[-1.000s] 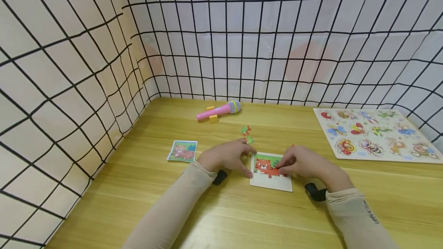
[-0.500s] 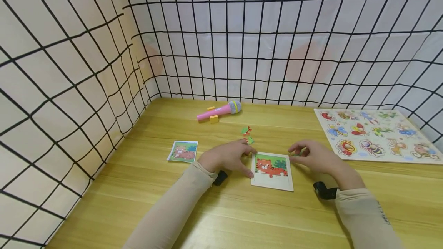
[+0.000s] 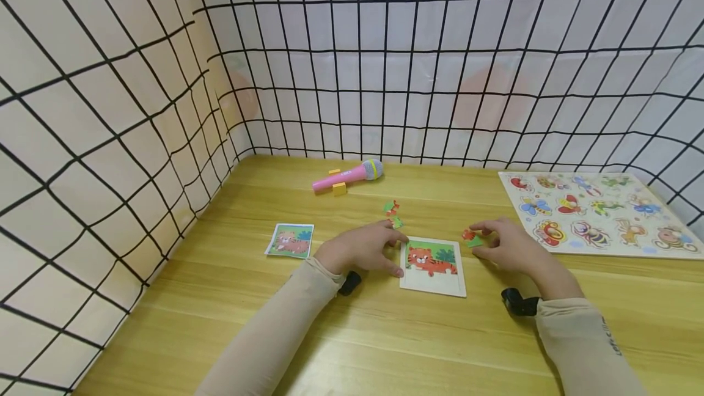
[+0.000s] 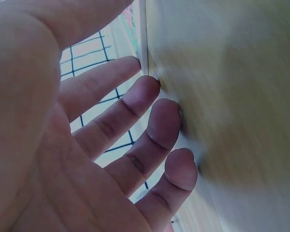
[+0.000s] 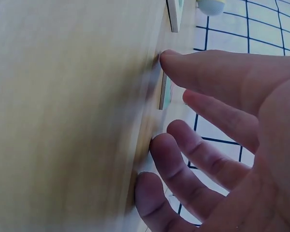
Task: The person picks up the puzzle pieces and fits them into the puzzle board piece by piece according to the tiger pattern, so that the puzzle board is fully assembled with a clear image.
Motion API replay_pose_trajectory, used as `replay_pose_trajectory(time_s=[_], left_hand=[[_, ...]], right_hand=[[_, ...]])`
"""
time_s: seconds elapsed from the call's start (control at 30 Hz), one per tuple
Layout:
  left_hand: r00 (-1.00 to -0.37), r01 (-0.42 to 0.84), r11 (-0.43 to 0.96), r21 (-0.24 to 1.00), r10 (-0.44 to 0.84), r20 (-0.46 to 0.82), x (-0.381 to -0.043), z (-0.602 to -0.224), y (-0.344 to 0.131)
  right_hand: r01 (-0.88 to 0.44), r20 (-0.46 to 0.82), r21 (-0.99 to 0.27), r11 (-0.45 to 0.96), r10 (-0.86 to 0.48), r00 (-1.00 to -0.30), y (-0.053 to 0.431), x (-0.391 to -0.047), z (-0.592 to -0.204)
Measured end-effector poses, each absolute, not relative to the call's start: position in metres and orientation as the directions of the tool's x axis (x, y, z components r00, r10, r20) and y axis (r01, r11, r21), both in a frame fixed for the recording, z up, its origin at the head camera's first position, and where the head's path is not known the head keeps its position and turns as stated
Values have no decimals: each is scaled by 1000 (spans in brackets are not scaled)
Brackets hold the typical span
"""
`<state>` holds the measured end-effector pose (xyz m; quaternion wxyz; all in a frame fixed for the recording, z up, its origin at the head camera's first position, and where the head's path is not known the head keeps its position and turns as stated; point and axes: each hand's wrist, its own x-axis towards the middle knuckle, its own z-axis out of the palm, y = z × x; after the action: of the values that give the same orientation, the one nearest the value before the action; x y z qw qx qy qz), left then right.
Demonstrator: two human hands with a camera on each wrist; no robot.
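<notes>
A small puzzle board (image 3: pixel 432 286) lies in front of me, with a red tiger picture fitted across its upper part and a bare pale strip along its near side. My left hand (image 3: pixel 363 249) rests at the board's left edge, thumb and forefinger touching it, fingers loosely spread; the left wrist view shows the board's edge (image 4: pixel 143 38) by the fingertips. To the right of the board, my right hand (image 3: pixel 508 246) has thumb and forefinger at opposite sides of a red and green jigsaw piece (image 3: pixel 471 238) on the table. The right wrist view shows that piece's edge beside the thumb.
Loose jigsaw pieces (image 3: pixel 392 208) lie beyond my left hand. A tiger picture card (image 3: pixel 291 241) is at the left. Farther back are a pink toy microphone (image 3: pixel 348 176) and a yellow block (image 3: pixel 339 189). An insect puzzle board (image 3: pixel 561 209) lies at right, before the black grid (image 3: pixel 385 87).
My right hand has left the tiger picture and moved right, to the loose jigsaw piece beside the board. The board has shifted slightly away from me. My left hand stays at its edge.
</notes>
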<state>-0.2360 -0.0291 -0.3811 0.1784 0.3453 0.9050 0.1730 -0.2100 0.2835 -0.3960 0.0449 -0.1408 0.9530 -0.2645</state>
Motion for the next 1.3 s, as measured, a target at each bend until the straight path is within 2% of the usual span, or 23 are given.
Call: replay_pose_trajectory(time_s=[0.27, 1.3], left_hand=[[-699, 577, 703, 416, 688, -195, -237, -380, -28], [-711, 549, 730, 406, 664, -232, -236, -383, -29]], right_hand=[[-276, 2, -477, 834, -313, -950, 282, -210, -398], [-241, -22, -510, 826, -293, -956, 282, -208, -394]])
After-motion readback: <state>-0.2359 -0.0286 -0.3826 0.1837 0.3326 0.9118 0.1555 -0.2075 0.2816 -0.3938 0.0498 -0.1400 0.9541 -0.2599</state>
